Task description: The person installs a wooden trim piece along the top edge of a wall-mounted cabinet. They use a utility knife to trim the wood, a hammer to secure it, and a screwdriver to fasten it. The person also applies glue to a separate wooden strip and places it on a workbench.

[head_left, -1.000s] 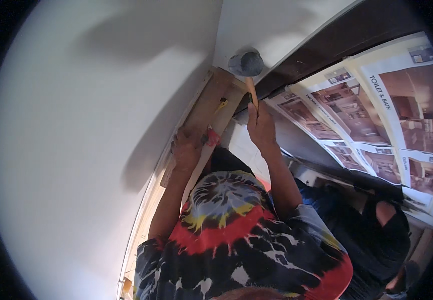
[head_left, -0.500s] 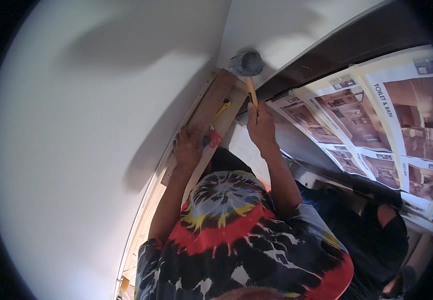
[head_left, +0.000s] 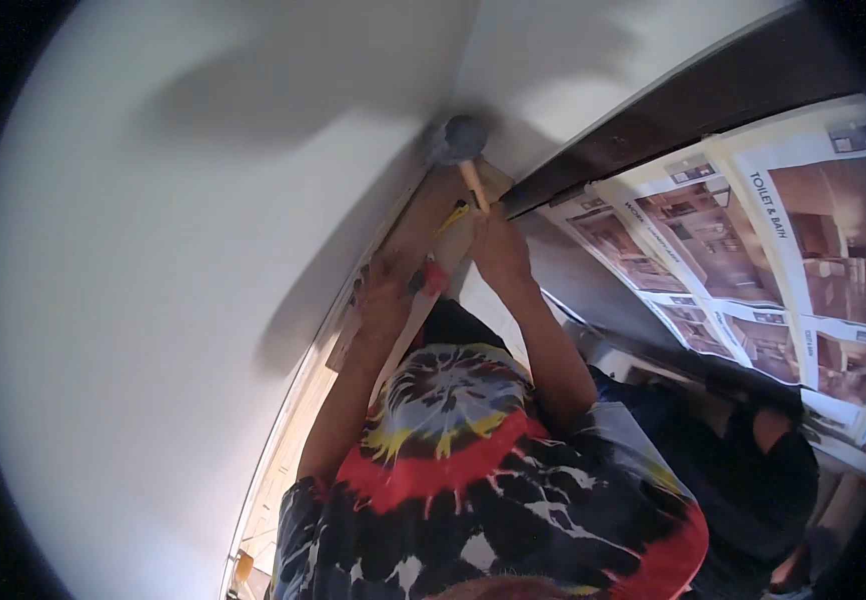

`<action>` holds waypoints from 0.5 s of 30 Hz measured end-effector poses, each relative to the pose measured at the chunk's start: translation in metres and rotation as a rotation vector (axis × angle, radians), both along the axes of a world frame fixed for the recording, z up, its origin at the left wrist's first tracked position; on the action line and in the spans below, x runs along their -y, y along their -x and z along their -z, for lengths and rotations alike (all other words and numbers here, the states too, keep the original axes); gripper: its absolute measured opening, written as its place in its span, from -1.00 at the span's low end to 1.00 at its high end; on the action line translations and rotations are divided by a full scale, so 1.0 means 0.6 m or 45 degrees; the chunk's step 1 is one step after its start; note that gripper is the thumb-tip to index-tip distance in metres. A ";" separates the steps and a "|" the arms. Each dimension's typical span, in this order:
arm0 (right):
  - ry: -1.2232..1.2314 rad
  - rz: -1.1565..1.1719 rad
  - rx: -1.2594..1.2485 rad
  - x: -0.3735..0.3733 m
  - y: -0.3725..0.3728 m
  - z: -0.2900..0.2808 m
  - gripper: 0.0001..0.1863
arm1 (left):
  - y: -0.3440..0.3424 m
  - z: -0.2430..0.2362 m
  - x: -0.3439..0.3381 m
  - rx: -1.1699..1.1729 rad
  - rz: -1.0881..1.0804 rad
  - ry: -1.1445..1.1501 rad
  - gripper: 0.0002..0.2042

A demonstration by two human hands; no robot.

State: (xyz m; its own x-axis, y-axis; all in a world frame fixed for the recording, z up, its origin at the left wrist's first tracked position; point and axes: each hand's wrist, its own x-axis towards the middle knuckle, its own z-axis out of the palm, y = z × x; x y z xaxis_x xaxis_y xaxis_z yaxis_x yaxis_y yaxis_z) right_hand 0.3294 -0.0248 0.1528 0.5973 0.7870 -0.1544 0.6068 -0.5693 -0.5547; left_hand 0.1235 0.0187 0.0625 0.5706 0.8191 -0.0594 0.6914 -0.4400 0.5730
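My right hand (head_left: pixel 498 245) is closed round the wooden handle of a mallet (head_left: pixel 460 139), whose grey head, slightly blurred, is over the top end of a wooden board (head_left: pixel 413 230) by the wall corner. My left hand (head_left: pixel 381 300) grips that board lower down, fingers curled over its left side. On the wood between my hands lie a slim yellow tool (head_left: pixel 452 218) and a small red item (head_left: pixel 434 280), too unclear to name.
White walls (head_left: pixel 143 300) rise on the left and top. A dark band (head_left: pixel 633 120) runs above a slanted panel covered in printed interior pictures (head_left: pixel 710 245) on the right. Dark-clothed legs (head_left: pixel 723 480) are bent at lower right.
My right hand and the mallet have moved left, the head now over the board's top end. My left hand stays on the board.
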 end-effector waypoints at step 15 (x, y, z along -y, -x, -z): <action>-0.015 0.102 -0.053 0.017 -0.048 0.057 -0.66 | -0.018 -0.002 0.016 -0.049 0.031 -0.156 -0.52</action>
